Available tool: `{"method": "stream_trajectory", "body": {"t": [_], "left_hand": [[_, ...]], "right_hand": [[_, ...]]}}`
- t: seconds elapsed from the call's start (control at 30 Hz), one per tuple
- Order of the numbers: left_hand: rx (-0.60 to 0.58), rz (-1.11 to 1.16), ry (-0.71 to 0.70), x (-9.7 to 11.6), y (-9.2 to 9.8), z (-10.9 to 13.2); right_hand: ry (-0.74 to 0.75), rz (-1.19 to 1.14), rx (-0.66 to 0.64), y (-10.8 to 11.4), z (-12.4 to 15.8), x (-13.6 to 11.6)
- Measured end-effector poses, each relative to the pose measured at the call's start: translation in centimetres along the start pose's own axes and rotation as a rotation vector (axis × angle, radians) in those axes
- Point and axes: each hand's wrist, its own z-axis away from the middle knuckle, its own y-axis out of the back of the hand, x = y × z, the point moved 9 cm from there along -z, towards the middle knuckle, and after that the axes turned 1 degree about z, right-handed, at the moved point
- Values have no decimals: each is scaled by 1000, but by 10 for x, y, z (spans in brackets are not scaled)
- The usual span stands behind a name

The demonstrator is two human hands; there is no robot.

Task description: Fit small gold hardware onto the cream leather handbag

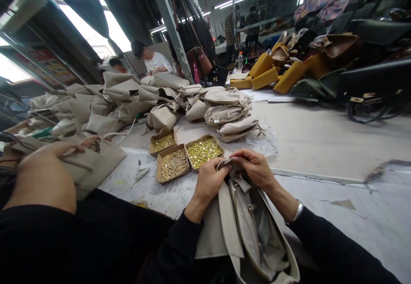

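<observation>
A beige handbag [224, 228] stands at the table's edge in front of me, its top open and its lining showing. My left hand [207, 181] pinches the far end of the bag's rim between thumb and fingers. Close beside it, my right hand [253, 168] is closed on the same edge, fingertips pressed together. Whether a small part sits between the fingertips is hidden. Just beyond my hands lie a box of flat gold pieces [205, 152], a box of small gold studs [174, 164] and a smaller box of gold pieces [163, 143].
Beige bags [128, 93] are heaped along the table's far left. Folded beige pouches [227, 108] are stacked behind the boxes. On the left, a co-worker's arm [45, 177] reaches to another beige bag [96, 160]. Yellow bags [269, 72] and a black bag [379, 87] lie at the back right.
</observation>
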Motion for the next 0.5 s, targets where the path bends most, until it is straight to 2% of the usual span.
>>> {"method": "stream_trajectory", "body": {"t": [0.2,0.37,0.5], "left_hand": [[72,136,81,-10,2,0],[118,207,135,-14,1,3],[113,153,106,-6,-2,1]], "right_hand": [[149,122,19,-6,7,-25],[165,146,46,-4,10,-23],[169,124,-74,-3,6,-17]]}}
